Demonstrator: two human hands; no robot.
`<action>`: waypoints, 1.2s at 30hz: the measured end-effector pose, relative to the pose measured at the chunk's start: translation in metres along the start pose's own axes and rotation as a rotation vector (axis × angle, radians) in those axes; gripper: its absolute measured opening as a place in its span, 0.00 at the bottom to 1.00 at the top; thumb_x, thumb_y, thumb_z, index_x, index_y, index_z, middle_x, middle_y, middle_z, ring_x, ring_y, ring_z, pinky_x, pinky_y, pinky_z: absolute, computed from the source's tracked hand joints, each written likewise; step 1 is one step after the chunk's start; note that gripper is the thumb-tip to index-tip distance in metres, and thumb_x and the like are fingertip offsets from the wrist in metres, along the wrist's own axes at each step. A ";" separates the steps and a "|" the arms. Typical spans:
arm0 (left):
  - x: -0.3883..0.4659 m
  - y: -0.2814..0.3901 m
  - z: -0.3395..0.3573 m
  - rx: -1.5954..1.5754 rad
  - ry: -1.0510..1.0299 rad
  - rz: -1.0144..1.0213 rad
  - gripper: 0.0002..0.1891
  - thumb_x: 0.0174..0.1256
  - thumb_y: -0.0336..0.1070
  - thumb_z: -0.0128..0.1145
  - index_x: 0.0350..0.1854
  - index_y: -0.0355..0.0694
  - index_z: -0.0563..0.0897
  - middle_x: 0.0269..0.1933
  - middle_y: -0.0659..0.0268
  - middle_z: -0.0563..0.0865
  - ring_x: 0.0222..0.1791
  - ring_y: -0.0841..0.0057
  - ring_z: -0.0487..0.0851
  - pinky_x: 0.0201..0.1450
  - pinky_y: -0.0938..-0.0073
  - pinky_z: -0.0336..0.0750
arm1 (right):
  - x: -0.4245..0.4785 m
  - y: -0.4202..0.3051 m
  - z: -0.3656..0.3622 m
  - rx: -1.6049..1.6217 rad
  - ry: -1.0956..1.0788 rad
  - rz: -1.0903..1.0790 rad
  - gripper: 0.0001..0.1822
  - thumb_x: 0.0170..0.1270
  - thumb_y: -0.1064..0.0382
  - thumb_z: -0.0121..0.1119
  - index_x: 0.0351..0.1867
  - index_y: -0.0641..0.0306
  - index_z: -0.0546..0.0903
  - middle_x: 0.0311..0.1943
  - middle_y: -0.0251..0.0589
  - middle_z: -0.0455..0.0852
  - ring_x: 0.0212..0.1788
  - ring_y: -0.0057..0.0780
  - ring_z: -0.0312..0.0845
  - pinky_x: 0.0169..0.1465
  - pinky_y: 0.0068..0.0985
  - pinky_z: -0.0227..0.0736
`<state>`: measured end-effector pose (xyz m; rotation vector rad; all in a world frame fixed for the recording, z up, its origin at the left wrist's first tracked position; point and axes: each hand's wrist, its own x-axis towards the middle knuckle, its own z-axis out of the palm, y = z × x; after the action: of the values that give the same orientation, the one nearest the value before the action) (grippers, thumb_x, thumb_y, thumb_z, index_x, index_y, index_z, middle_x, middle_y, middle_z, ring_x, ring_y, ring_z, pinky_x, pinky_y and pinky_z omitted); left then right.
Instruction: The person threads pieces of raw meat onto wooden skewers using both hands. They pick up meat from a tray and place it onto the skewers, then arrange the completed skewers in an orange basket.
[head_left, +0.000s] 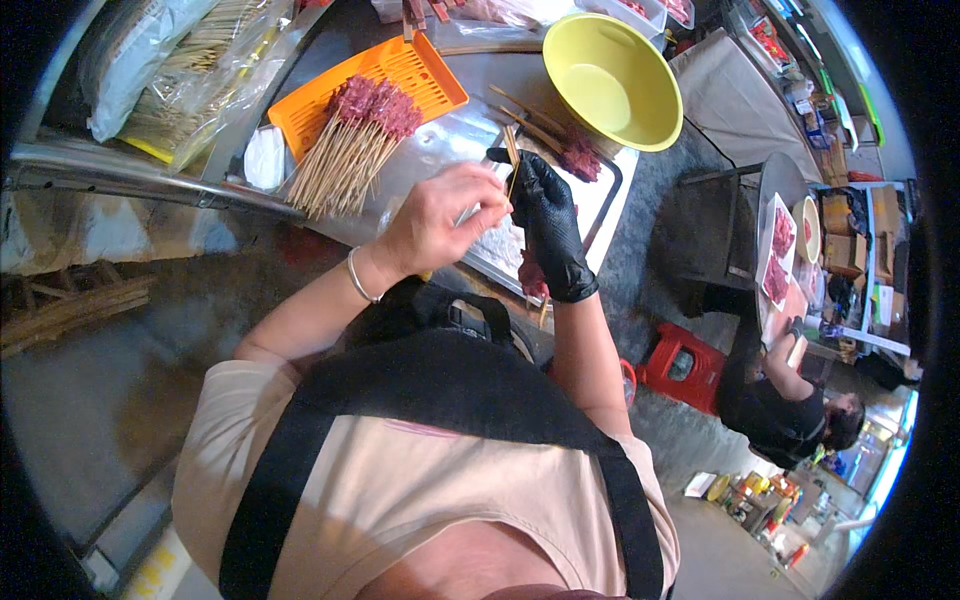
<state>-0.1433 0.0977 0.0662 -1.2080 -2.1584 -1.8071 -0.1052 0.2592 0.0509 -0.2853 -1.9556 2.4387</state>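
Note:
My bare left hand (450, 214), with a bangle on its wrist, pinches the lower end of a thin bamboo skewer (513, 184). My right hand (546, 221), in a black glove, is closed around several bamboo skewers (511, 142) whose ends stick out above the fingers. Beneath both hands lies a white work surface (495, 251), partly hidden. Skewered red meat (581, 159) rests beyond the glove, and more red meat (532, 276) shows beside the right wrist. To the left, a pile of finished meat skewers (360, 142) leans on an orange slotted plastic tray (439, 79).
A yellow-green plastic basin (611, 82) stands at the table's far right. Bagged bamboo sticks (202, 67) lie far left, near a white block-like packet (265, 157). A red plastic stool (682, 367) is on the floor at right, near a co-worker (787, 409) at a round table (776, 172).

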 end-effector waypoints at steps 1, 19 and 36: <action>-0.004 -0.006 0.000 -0.391 -0.025 -0.288 0.08 0.63 0.36 0.56 0.35 0.35 0.80 0.23 0.65 0.77 0.27 0.78 0.76 0.38 0.76 0.72 | 0.000 0.001 -0.004 0.024 -0.029 0.020 0.13 0.69 0.57 0.49 0.41 0.64 0.78 0.23 0.24 0.70 0.22 0.11 0.61 0.24 0.12 0.55; 0.011 -0.049 -0.015 -1.088 -0.334 -1.007 0.09 0.67 0.38 0.51 0.33 0.39 0.80 0.30 0.73 0.79 0.30 0.86 0.75 0.35 0.84 0.71 | -0.005 0.008 -0.023 -0.066 -0.310 0.027 0.14 0.67 0.58 0.53 0.41 0.70 0.76 0.27 0.33 0.79 0.27 0.18 0.69 0.34 0.21 0.69; -0.022 -0.048 0.026 -0.483 -0.320 -0.520 0.05 0.66 0.33 0.52 0.39 0.39 0.78 0.34 0.73 0.79 0.32 0.88 0.73 0.39 0.83 0.69 | -0.012 0.033 -0.043 -0.034 -0.066 0.222 0.12 0.65 0.54 0.55 0.41 0.60 0.78 0.28 0.26 0.76 0.29 0.15 0.68 0.31 0.16 0.64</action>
<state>-0.1463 0.1095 0.0086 -1.1451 -2.4672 -2.6302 -0.0838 0.2919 0.0119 -0.4515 -2.0991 2.5791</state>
